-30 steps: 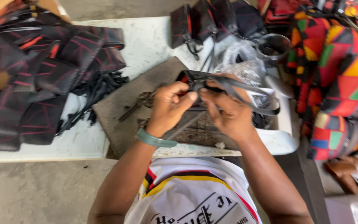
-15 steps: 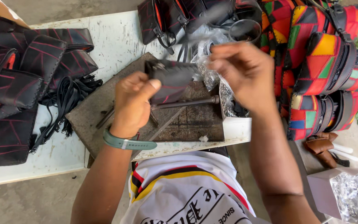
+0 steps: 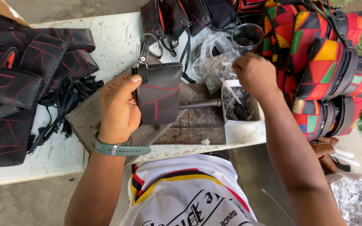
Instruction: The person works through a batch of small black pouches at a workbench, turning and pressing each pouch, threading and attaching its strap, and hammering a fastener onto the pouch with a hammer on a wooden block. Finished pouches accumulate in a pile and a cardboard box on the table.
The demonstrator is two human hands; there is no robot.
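Observation:
My left hand (image 3: 120, 108) grips a small black leather pouch (image 3: 159, 92) with red stitching, held upright over a rusty metal block (image 3: 197, 125). A green watch band circles that wrist. My right hand (image 3: 254, 75) reaches to the right, fingers pinched over a small white box (image 3: 241, 129) of dark metal fittings; what it pinches is too small to tell. A metal rod (image 3: 200, 104) lies on the block between both hands.
A pile of black red-stitched pouches (image 3: 17, 75) and loose black straps (image 3: 65, 98) lies left on the white table (image 3: 55, 155). More black pouches (image 3: 181, 16), a plastic bag of rivets (image 3: 214, 62) and a clear cup (image 3: 248, 37) sit behind. Multicoloured patchwork bags (image 3: 327, 71) stack on the right.
My right hand has left the pouch and moved right and down to the white box. My left hand now holds the pouch alone, turned upright.

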